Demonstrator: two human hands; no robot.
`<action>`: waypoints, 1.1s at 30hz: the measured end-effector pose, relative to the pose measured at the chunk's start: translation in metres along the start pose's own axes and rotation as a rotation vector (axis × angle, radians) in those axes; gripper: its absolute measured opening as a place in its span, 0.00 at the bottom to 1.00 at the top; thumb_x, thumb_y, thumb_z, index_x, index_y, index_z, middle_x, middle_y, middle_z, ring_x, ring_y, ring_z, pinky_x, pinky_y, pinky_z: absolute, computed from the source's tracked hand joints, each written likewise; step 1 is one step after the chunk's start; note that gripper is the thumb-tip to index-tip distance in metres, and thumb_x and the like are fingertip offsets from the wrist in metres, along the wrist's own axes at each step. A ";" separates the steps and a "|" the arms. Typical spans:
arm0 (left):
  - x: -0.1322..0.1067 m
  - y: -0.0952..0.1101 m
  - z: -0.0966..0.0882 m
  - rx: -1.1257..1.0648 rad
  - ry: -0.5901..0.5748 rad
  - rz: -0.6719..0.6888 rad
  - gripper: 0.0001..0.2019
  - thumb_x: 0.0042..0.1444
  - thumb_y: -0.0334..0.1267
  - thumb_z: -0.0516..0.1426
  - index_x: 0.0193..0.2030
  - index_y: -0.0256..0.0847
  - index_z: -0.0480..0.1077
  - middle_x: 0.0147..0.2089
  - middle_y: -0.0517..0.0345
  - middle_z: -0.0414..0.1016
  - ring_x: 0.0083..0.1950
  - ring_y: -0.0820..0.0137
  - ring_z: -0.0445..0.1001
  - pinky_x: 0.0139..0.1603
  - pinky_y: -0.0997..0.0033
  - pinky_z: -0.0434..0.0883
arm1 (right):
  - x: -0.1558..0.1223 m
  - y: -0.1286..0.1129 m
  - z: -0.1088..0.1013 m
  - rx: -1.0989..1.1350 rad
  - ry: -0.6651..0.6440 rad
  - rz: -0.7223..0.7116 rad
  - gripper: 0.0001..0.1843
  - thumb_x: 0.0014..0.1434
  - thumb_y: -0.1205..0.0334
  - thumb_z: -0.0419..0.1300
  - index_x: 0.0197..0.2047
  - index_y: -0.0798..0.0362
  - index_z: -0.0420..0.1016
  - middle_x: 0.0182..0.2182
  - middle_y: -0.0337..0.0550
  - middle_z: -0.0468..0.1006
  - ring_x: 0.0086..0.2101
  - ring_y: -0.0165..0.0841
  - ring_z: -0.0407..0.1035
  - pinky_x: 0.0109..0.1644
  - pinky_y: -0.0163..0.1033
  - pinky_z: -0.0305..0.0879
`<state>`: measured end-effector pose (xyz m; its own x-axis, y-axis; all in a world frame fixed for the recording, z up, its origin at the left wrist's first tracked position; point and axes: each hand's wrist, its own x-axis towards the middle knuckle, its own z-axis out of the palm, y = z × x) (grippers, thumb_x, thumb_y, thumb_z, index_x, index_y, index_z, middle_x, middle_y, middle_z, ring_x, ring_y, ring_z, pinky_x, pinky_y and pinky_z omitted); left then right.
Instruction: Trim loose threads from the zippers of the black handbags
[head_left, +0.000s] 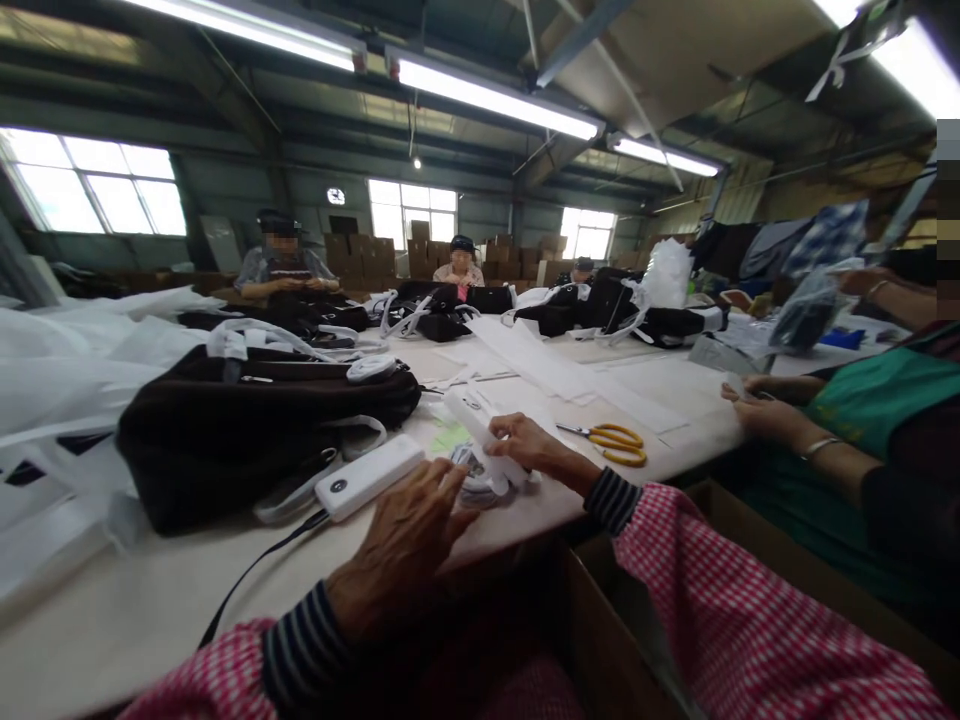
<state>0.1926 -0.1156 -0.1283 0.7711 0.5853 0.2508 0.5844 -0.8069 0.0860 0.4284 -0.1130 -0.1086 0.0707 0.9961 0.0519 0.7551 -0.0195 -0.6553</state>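
Note:
My left hand (405, 535) hovers low over the table's near edge, fingers stretched out and holding nothing. Just past it lies a white power-bank-like box (371, 478) with a round dark mark and a dark cable. My right hand (525, 443) has its fingers curled on a white strip (471, 410). Under that strip is a loose bundle of white and grey strap-like material (474, 480), its details blurred. A black bag (255, 420) with white-wrapped handles lies to the left. Yellow-handled scissors (616, 443) rest right of my right hand.
Long white sheets (555, 365) lie across the table. More black bags (442, 310) stand along its far side. White wrapping (67, 350) is heaped at left. A co-worker's hands (772, 405) hold something small at right. An open cardboard box (600, 610) sits below the edge.

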 end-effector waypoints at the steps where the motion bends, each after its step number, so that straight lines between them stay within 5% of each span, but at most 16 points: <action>1: 0.007 0.010 0.005 -0.073 -0.033 -0.002 0.19 0.69 0.43 0.55 0.63 0.40 0.67 0.60 0.44 0.74 0.58 0.55 0.74 0.55 0.55 0.74 | 0.009 0.000 0.003 -0.016 -0.022 -0.001 0.08 0.51 0.63 0.63 0.27 0.53 0.67 0.24 0.33 0.65 0.29 0.28 0.59 0.33 0.35 0.50; 4: 0.023 0.020 0.014 -0.176 -0.091 -0.009 0.13 0.68 0.37 0.53 0.57 0.40 0.70 0.54 0.48 0.77 0.53 0.57 0.77 0.52 0.60 0.74 | 0.021 -0.002 0.007 -0.035 -0.054 -0.019 0.10 0.50 0.65 0.64 0.24 0.54 0.65 0.22 0.32 0.62 0.27 0.27 0.57 0.31 0.35 0.48; 9: 0.007 -0.021 0.002 -0.184 -0.133 0.114 0.16 0.63 0.27 0.48 0.48 0.43 0.74 0.49 0.52 0.79 0.49 0.59 0.75 0.52 0.60 0.71 | 0.000 -0.007 -0.004 0.118 -0.137 -0.043 0.14 0.50 0.64 0.63 0.21 0.54 0.61 0.21 0.32 0.58 0.25 0.26 0.53 0.29 0.35 0.46; 14: -0.016 -0.058 -0.012 -0.411 -0.043 -0.153 0.19 0.59 0.30 0.47 0.45 0.45 0.78 0.47 0.52 0.79 0.48 0.59 0.75 0.53 0.58 0.70 | -0.026 -0.010 -0.006 0.318 -0.167 0.025 0.07 0.50 0.61 0.63 0.27 0.56 0.72 0.23 0.36 0.70 0.24 0.27 0.61 0.28 0.34 0.52; 20: 0.001 -0.053 -0.025 -0.628 0.036 -0.231 0.13 0.56 0.41 0.54 0.42 0.43 0.79 0.45 0.54 0.80 0.49 0.57 0.75 0.54 0.58 0.68 | -0.030 -0.021 -0.004 0.264 -0.171 -0.024 0.14 0.50 0.69 0.58 0.42 0.53 0.71 0.29 0.38 0.78 0.26 0.30 0.69 0.31 0.34 0.61; 24: 0.019 -0.052 -0.031 -0.392 -0.032 -0.264 0.16 0.63 0.49 0.55 0.42 0.42 0.79 0.35 0.55 0.79 0.39 0.60 0.75 0.41 0.64 0.66 | -0.034 -0.015 -0.005 -0.090 -0.157 -0.200 0.04 0.58 0.68 0.56 0.36 0.53 0.71 0.36 0.46 0.79 0.36 0.36 0.73 0.43 0.40 0.68; 29: 0.026 -0.048 -0.013 -0.053 -0.074 -0.041 0.10 0.61 0.31 0.56 0.42 0.44 0.79 0.41 0.54 0.78 0.44 0.61 0.74 0.41 0.66 0.65 | -0.043 0.003 -0.001 -0.447 -0.166 -0.415 0.15 0.67 0.66 0.51 0.49 0.53 0.77 0.61 0.56 0.73 0.52 0.43 0.71 0.60 0.52 0.64; 33: 0.031 -0.042 -0.008 0.054 -0.116 0.037 0.10 0.63 0.31 0.55 0.44 0.43 0.78 0.44 0.51 0.76 0.46 0.60 0.73 0.42 0.65 0.65 | -0.045 -0.002 0.001 -0.410 -0.168 -0.419 0.20 0.70 0.67 0.46 0.58 0.54 0.74 0.54 0.55 0.77 0.43 0.38 0.74 0.56 0.47 0.66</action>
<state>0.1901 -0.0644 -0.1166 0.8148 0.5627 0.1393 0.5651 -0.8246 0.0257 0.4230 -0.1576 -0.1102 -0.3653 0.9255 0.1006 0.8883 0.3788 -0.2596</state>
